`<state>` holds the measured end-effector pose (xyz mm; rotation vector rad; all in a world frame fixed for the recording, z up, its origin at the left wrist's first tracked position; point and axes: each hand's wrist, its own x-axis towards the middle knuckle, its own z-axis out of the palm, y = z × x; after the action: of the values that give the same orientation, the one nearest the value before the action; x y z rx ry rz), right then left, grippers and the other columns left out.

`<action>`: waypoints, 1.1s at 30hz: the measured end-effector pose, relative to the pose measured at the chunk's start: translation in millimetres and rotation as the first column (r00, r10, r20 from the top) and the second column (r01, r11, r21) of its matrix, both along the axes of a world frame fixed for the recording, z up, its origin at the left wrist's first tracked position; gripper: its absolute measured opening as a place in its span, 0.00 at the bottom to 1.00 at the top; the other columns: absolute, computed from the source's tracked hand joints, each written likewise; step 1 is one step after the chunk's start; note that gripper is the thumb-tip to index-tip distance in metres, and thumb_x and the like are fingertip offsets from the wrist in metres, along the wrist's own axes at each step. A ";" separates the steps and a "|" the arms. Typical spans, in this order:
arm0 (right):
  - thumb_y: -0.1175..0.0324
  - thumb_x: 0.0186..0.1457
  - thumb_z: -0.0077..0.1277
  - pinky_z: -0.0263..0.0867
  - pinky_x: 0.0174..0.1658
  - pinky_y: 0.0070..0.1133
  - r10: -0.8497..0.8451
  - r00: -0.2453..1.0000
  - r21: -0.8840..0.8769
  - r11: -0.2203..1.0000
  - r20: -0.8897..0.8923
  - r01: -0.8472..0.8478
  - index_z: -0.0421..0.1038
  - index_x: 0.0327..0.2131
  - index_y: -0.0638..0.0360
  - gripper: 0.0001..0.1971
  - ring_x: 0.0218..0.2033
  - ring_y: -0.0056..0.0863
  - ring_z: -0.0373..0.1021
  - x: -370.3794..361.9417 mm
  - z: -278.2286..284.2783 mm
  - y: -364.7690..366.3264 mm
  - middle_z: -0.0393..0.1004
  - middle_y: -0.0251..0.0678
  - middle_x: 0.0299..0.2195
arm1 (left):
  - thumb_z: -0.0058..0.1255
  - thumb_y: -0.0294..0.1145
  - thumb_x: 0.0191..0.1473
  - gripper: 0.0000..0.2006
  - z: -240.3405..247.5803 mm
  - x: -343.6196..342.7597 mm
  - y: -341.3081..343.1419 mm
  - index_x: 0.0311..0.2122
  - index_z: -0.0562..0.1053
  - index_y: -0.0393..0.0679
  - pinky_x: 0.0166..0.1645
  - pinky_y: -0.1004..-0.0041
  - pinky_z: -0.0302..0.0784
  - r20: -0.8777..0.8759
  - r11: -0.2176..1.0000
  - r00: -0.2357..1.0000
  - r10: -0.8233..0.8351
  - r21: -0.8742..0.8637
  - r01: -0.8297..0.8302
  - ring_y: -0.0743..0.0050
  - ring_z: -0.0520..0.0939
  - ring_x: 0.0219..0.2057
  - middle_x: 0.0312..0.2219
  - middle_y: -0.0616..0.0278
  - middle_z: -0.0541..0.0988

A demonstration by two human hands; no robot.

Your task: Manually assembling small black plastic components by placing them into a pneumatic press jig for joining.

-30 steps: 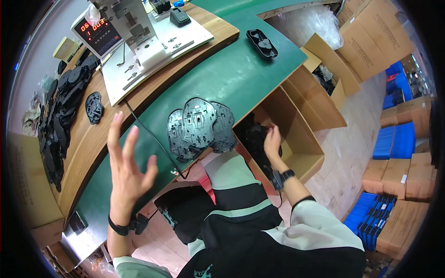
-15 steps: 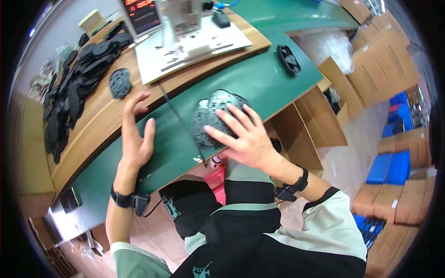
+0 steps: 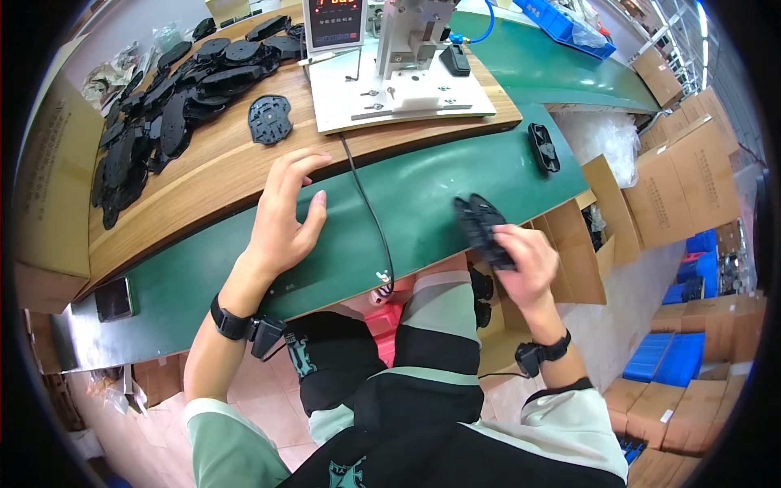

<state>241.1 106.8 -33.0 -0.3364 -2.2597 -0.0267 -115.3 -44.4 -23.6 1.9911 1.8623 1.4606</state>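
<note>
- Right hand (image 3: pixel 527 264): thumb and fingers clamped on black plastic parts (image 3: pixel 480 224), held over the green table (image 3: pixel 423 183) near its front edge.
- Left hand (image 3: pixel 285 220): thumb and fingers apart, near the wooden board (image 3: pixel 220 175).
- Single black part (image 3: pixel 270 119): on the wooden board, between black heap (image 3: pixel 183 102) and machine (image 3: pixel 415 41).

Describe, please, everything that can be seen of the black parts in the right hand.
The black parts look like moulded plastic, overlapping, with rounded far ends; blur hides finer detail and their exact number. The right hand grips their near end. In the picture they slant across the front edge of the green table; whether they touch it cannot be told.
</note>
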 end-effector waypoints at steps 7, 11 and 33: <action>0.70 0.68 0.56 0.74 0.46 0.25 -0.741 0.548 -0.761 0.593 -0.389 0.261 0.72 0.46 0.67 0.10 0.40 0.25 0.77 78.9 -56.7 -43.3 0.81 0.39 0.41 | 0.52 0.16 0.54 0.20 5.5 15.8 10.0 0.52 0.75 0.40 0.54 0.62 0.77 -0.045 1.000 0.999 -0.001 -0.009 0.000 0.51 0.77 0.54 0.53 0.51 0.76; 0.66 0.67 0.59 0.72 0.42 0.26 -0.809 0.575 -0.741 0.462 -0.126 0.487 0.75 0.43 0.66 0.11 0.35 0.23 0.74 112.7 -153.8 -34.8 0.80 0.38 0.35 | 0.51 0.15 0.54 0.19 8.8 16.7 8.9 0.51 0.75 0.40 0.54 0.63 0.77 -0.058 1.000 0.998 -0.006 -0.020 0.005 0.52 0.77 0.54 0.53 0.52 0.76; 0.67 0.67 0.50 0.66 0.62 0.33 -0.372 0.922 -0.862 -0.497 0.107 -0.101 0.68 0.63 0.65 0.23 0.60 0.38 0.70 143.8 -416.3 -12.1 0.74 0.46 0.60 | 0.52 0.17 0.56 0.15 0.3 -3.3 8.3 0.48 0.75 0.41 0.55 0.63 0.77 0.041 0.979 0.987 0.157 0.125 -0.161 0.53 0.79 0.50 0.49 0.54 0.77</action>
<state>384.9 94.7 -449.3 -1.5229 -1.0191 2.0106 -118.7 -36.1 -23.3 1.8976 2.0046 1.6824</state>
